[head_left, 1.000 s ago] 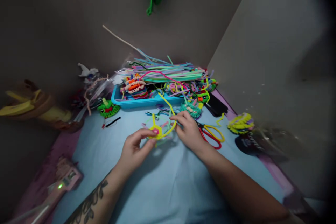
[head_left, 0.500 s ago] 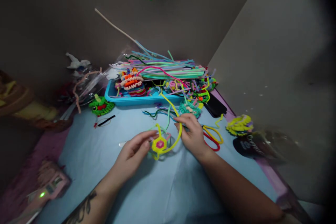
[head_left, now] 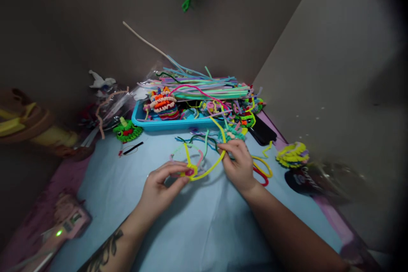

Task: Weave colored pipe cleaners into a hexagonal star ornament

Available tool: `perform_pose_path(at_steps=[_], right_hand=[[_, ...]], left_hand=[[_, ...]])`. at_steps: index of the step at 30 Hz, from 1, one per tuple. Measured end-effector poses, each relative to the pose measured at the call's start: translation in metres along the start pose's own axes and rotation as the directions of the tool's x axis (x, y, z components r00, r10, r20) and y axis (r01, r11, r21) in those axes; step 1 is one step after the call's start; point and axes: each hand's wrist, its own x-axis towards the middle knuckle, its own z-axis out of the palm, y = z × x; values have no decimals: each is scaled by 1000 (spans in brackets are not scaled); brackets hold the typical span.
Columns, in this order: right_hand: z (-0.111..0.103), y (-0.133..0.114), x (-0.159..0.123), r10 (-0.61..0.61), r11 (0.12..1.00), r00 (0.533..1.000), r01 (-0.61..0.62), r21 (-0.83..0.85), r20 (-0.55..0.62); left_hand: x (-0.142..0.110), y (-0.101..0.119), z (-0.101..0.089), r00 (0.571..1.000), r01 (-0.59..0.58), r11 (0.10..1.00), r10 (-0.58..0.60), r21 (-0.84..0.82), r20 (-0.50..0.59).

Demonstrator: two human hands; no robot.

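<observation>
Head view: the left hand (head_left: 166,183) pinches a yellow hexagonal fuzzy-stem piece with a pink centre (head_left: 191,171) above the pale-blue-covered surface (head_left: 188,229); the right hand (head_left: 237,163) grips its long, curving yellow stem (head_left: 208,172), near red-and-yellow looped scissor handles (head_left: 269,169).

- A plain, dark grey-brown back wall (head_left: 79,17) behind the bench (head_left: 333,217).
- A paler grey right wall (head_left: 334,63), with small white specks (head_left: 315,118) and a dim shadow (head_left: 384,80).
- The walls meet along a slanting line.
- A light-blue cover (head_left: 197,233) over the pink-purple bench.
- The light is low and soft.
</observation>
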Motion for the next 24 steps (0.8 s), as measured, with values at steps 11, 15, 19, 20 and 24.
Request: perform_pose_path(at_steps=[11,15,19,20,24], right_hand=[[-17,16,16,28,983,979,-64,-171,-203],[-14,-9,10,145,987,982,-136,82,-118],[-16,-27,1,84,936,995,-99,339,58],[-17,-28,-1,75,917,994,-98,387,74],[-16,-25,-1,145,850,980,-193,489,136]], left_hand=[[3,0,-3,982,94,994,-101,-52,-162],[3,0,-5,985,71,997,-74,-20,-159],[2,-1,-7,988,33,997,-22,65,-153],[2,-1,-7,989,17,997,-6,80,-146],[1,0,-8,994,-76,992,83,102,-69]])
